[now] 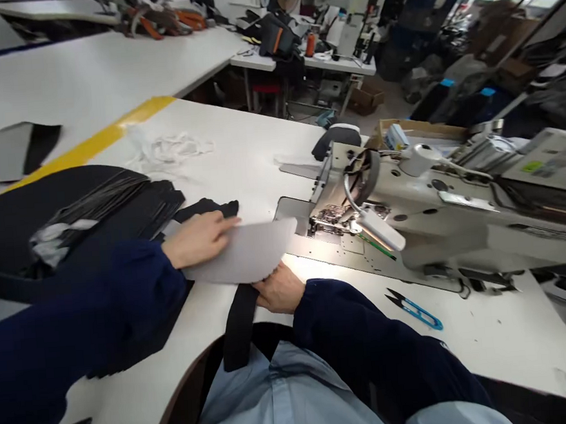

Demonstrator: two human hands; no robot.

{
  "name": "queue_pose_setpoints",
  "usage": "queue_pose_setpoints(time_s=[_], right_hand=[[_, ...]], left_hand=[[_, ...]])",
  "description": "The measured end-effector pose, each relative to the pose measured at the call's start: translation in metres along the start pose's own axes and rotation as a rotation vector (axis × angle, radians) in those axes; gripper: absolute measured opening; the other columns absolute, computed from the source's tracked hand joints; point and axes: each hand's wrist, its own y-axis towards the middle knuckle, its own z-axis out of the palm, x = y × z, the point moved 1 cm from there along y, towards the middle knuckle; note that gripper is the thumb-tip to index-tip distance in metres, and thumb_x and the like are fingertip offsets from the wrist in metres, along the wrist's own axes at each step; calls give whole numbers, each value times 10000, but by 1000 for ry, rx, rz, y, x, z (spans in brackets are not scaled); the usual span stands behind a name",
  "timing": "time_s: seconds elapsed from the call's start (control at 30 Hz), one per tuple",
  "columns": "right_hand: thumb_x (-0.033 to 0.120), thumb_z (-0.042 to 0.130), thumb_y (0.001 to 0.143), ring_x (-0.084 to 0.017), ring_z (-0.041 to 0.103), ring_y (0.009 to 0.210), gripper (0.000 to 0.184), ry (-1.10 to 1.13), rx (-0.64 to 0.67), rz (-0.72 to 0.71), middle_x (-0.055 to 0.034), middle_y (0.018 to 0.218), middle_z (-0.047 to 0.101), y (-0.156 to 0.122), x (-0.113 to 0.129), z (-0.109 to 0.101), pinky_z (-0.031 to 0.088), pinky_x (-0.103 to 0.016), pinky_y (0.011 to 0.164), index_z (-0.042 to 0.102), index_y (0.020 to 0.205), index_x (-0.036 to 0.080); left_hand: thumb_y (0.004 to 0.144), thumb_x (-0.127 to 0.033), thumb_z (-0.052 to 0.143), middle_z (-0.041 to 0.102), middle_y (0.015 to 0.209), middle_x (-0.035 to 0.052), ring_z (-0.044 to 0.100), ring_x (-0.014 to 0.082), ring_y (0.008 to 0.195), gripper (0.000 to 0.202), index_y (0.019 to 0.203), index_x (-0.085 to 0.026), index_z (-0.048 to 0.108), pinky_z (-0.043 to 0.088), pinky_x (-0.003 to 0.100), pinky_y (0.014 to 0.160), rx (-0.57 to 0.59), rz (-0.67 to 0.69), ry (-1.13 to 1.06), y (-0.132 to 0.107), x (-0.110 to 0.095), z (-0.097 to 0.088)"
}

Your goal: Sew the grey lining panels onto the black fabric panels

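A pale grey curved panel (247,253) lies on the white table (240,157) in front of the sewing machine (409,216). My left hand (200,238) rests on top of its left end, fingers together and pressed flat on it. My right hand (279,291) grips the panel's near edge from below, its fingers tucked under the piece. A black strap (240,328) hangs from under the panel over the table's front edge toward my lap.
A stack of black fabric pieces (84,213) lies at the left. Blue thread snips (416,309) lie on the table at the right. White scraps (172,149) lie farther back beside a yellow stripe (98,139). Cluttered workbenches stand behind.
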Motion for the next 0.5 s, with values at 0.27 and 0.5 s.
queue_pose_setpoints(time_s=[0.27,0.5], right_hand=[[284,531,871,-387,474,1171,391,-47,-57,171,-256,1232,572,-15,-9,6,354,-636,975,611,1178,56],[376,610,842,-431,438,1206,556,-13,-13,239,-276,1325,498,-16,-6,1,340,-668,968,552,1291,53]], left_hand=[[718,-247,563,417,1446,155,478,310,1255,850,1507,-202,251,404,413,1013,149,511,40,26,-72,34],[773,-94,457,608,984,126,597,267,859,489,1230,-234,558,475,352,626,100,342,249,39,-114,-4]])
